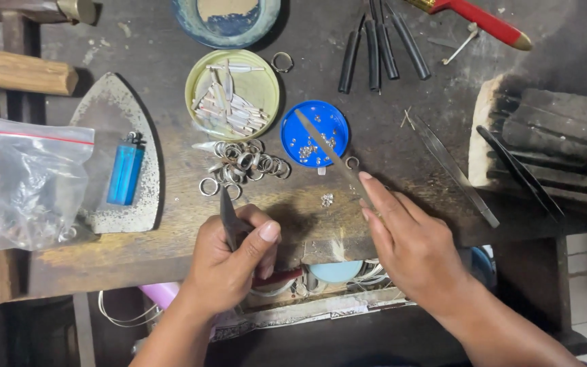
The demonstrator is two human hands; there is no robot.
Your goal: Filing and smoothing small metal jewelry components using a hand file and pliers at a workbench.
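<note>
My left hand [234,255] is closed around a dark pointed tool [227,214], its tip up toward a pile of silver rings [247,164] on the worn bench. With my right hand [405,238] I hold slim metal tweezers [331,153], whose tips reach into a blue round lid [314,132] with several tiny silver pieces. A small cluster of silver bits [327,199] lies on the wood between my hands. One loose ring [352,162] sits by the tweezers.
A green tin lid [232,92] holds metal strips. A blue lighter [125,173] lies on a grey iron-shaped plate [113,109]. Plastic bag [25,180] at left. Dark tools [375,47], a red-handled tool [480,19], long tweezers [453,170] and a charred block [545,136] at right.
</note>
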